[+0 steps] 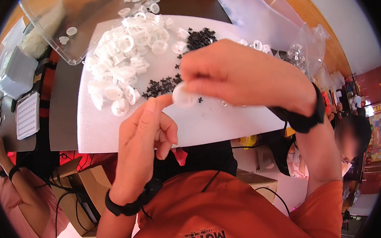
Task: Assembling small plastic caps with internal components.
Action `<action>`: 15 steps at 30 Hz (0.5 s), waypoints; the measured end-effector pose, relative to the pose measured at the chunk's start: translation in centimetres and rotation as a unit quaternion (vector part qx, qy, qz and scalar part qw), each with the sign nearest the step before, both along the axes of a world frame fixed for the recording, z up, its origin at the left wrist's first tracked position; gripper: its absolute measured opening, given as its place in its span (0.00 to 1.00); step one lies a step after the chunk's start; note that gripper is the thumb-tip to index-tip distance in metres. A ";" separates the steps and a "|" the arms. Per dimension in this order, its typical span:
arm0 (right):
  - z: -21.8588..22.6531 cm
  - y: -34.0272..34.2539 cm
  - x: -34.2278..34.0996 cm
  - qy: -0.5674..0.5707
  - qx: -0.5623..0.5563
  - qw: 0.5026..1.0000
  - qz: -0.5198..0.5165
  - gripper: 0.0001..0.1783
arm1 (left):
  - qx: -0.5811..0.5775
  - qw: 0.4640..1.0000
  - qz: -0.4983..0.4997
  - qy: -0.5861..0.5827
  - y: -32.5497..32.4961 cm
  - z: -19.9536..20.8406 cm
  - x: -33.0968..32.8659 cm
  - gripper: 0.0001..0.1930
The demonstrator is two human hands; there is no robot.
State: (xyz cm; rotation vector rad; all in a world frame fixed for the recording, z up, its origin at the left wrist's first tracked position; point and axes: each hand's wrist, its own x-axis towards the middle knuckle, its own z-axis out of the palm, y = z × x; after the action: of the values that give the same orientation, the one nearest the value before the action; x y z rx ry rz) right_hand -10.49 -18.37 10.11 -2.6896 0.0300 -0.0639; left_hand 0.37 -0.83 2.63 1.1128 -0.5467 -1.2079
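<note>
Between my two hands is a round white plastic piece (183, 96), slightly blurred. My right hand (240, 74) pinches it from above, its fingertips pressed together at the rim. From the left, my left hand (141, 137) meets its edge with the index finger and thumb, the other fingers curled in. Just behind the hands lie small black cross-shaped pieces (160, 87), and a denser heap of black crosses (201, 38) sits farther back. A large pile of similar white round parts (127, 48) covers the left of the white foam sheet (113, 134).
A clear plastic bin (71, 61) stands at the back left. White trays (27, 116) lie at the far left, near another person's arm (22, 186). Clear bags of small parts (302, 53) are at the back right. Another person (351, 137) is at the right.
</note>
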 end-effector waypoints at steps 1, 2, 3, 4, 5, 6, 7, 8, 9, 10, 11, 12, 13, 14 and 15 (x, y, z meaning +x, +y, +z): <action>-0.1 0.7 -0.1 -0.002 0.004 0.999 0.053 0.07 | 0.000 0.999 -0.027 0.036 -0.1 -0.1 0.2 0.21; 0.0 1.4 -0.6 -0.003 0.006 0.999 0.047 0.07 | 0.002 0.999 -0.033 0.035 -0.2 0.1 0.0 0.21; 0.0 2.3 -1.0 0.014 -0.002 0.999 0.034 0.07 | 0.004 0.994 -0.070 0.081 -0.3 0.3 -0.3 0.21; 0.0 2.6 -1.4 0.032 -0.010 0.999 0.022 0.06 | 0.007 0.986 -0.105 0.127 -0.4 0.4 -0.6 0.21; -0.2 2.7 -1.7 0.030 -0.007 0.999 0.020 0.06 | 0.010 0.986 -0.107 0.126 -0.3 0.3 -0.8 0.21; -0.3 2.7 -1.9 0.007 0.013 1.000 -0.002 0.06 | -0.016 0.986 -0.103 0.132 -0.2 0.1 -1.1 0.20; -0.4 2.7 -2.2 -0.016 0.032 0.999 -0.024 0.06 | -0.043 0.985 -0.098 0.138 -0.2 0.0 -1.4 0.19; -0.6 2.6 -2.5 -0.015 0.035 0.999 -0.026 0.06 | -0.040 0.985 -0.099 0.139 -0.2 0.1 -1.7 0.19; -0.9 2.5 -2.9 -0.066 0.091 0.992 -0.057 0.06 | -0.051 0.989 -0.059 0.129 -0.4 0.3 -2.0 0.19; -1.0 2.3 -3.3 -0.116 0.146 0.979 -0.087 0.06 | -0.061 0.991 -0.019 0.118 -0.6 0.4 -2.3 0.18; -0.7 2.2 -3.8 -0.117 0.147 0.978 -0.089 0.06 | -0.060 0.991 -0.021 0.118 -0.7 0.3 -2.4 0.18; 0.1 2.1 -4.3 -0.052 0.168 0.975 -0.137 0.07 | -0.077 0.990 -0.018 0.117 -0.9 0.3 -2.4 0.18; 0.4 2.0 -4.6 0.012 0.189 0.965 -0.184 0.07 | -0.093 0.989 -0.015 0.116 -1.0 0.2 -2.5 0.19; 0.2 2.2 -5.0 0.020 0.208 0.959 -0.193 0.08 | -0.093 0.989 -0.021 0.116 -1.3 0.4 -2.8 0.19; -0.6 2.3 -5.2 0.018 0.207 0.958 -0.199 0.08 | -0.088 0.990 -0.016 0.106 -1.6 0.6 -3.2 0.19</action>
State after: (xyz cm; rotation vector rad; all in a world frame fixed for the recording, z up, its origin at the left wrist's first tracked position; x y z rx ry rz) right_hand -15.66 -16.08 9.54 -2.2270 0.5355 -0.1183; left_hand -2.81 -2.42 3.27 0.8190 -0.4993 -1.2630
